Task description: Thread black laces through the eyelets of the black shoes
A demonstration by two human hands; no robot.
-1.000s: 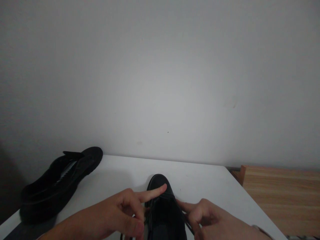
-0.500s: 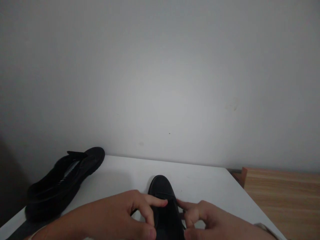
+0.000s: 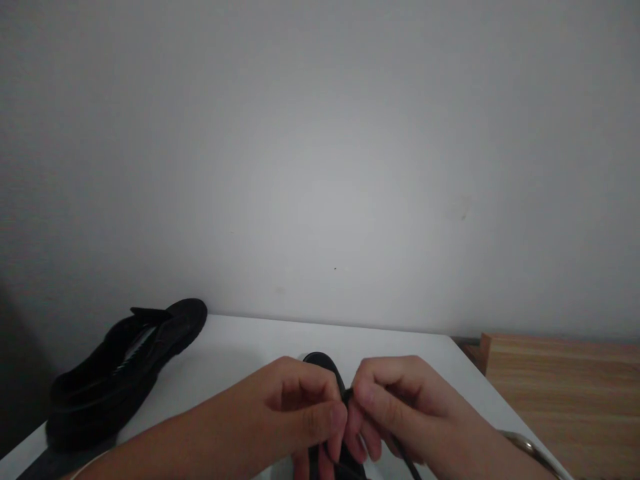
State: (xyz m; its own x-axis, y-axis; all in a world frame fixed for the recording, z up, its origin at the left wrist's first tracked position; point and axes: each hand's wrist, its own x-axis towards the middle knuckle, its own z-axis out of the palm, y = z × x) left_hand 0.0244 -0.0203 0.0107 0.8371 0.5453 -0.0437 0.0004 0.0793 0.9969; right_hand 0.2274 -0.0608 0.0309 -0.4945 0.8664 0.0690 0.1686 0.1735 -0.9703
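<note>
A black shoe (image 3: 323, 362) stands on the white table with its toe pointing away from me; my hands cover most of its upper. Just above it, my left hand (image 3: 303, 410) is closed in a pinch on a black shoelace (image 3: 347, 395). My right hand (image 3: 403, 400) pinches the same lace from the other side, thumb against forefinger. A length of lace hangs down beneath my right palm. The fingertips of both hands nearly meet over the shoe.
Another black shoe (image 3: 107, 380) lies at the left of the white table (image 3: 240, 343), its tongue raised. Behind rises a grey-white wall (image 3: 320, 167). At the right, beyond the table edge, is a wood-grain board (image 3: 560, 393).
Both hands have lifted from the sides of the shoe and come together above it. A lace now shows pinched between them. The other shoe stays in its place.
</note>
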